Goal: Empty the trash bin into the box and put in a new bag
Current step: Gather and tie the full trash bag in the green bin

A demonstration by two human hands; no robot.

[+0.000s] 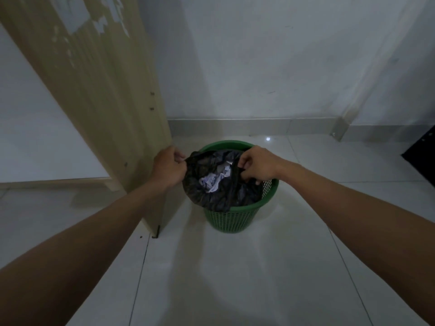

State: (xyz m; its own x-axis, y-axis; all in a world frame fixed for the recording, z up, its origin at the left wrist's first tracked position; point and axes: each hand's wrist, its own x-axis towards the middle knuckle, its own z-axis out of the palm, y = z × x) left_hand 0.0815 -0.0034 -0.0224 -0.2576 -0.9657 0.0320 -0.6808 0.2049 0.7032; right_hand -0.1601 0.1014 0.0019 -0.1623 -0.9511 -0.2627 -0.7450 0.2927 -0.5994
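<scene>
Green mesh trash bin (235,220) on tiled floor (235,278), below and between both hands. Left hand (168,168) pinches black bag (207,191) edge at bin's left rim; right hand (256,164) pinches bag edge at right rim. Bag mouth stretched between hands, crumpled white paper (215,180) inside. Wooden panel (94,90) just left of left hand.

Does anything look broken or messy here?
Yes: the wooden panel left of the green bin has pale patches near its top where the surface looks peeled. Nothing is spilled on the floor. Both hands, left and right, grip the black bag, crumpled paper inside.
</scene>
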